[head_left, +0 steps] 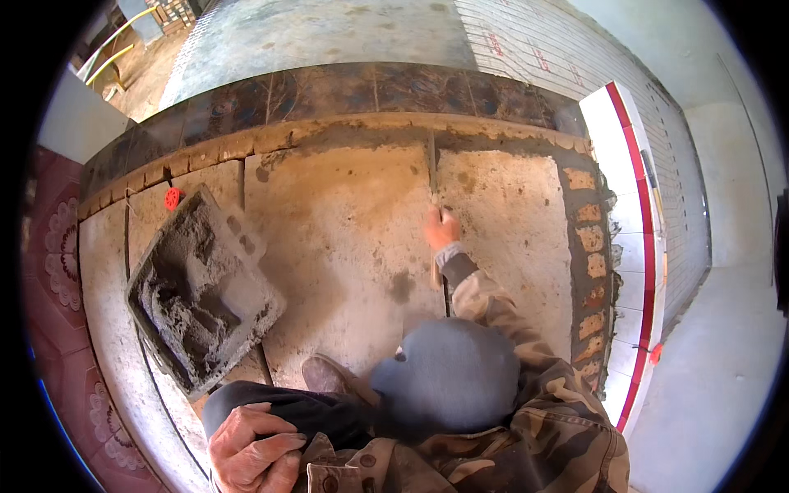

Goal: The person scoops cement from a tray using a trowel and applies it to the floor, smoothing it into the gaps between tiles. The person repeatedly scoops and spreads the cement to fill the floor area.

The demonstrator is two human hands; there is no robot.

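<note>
narrow trowel [432,168] lying along the joint between two big dusty floor tiles, near the mortar edge | right hand [441,228] closed round its handle end | left hand [251,450] loosely curled on the knee, holding nothing | grey tray [246,238] off to the left, caked with dark wet mortar [193,300] | red spacer [172,198] just beside the tray's top corner

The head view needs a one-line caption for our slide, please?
Right hand draws a narrow tool along a floor joint; left hand rests on knee beside mortar tray.
</note>
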